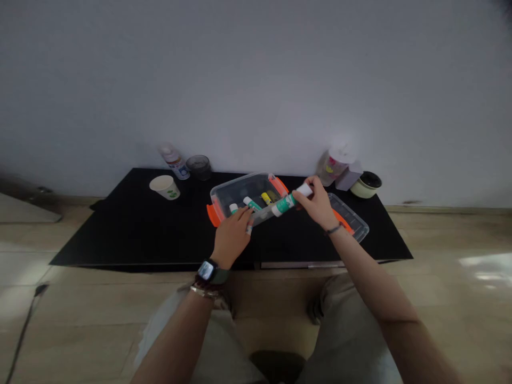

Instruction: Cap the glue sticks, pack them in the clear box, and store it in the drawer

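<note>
My right hand pinches a green and white glue stick by its white cap end, holding it tilted above the right front part of a clear plastic box. Inside the box lie more green and white glue sticks and a small yellow stick. At the box's front wall, my left hand is closed over the rim, partly covering the contents. A small white piece shows beside its thumb; what it belongs to is unclear. Orange latches are on the box's ends.
The clear lid lies right of the box on the black table. A paper cup, spray can and dark cup stand left. Back right are a clear bottle, a pale box and a lidded pot.
</note>
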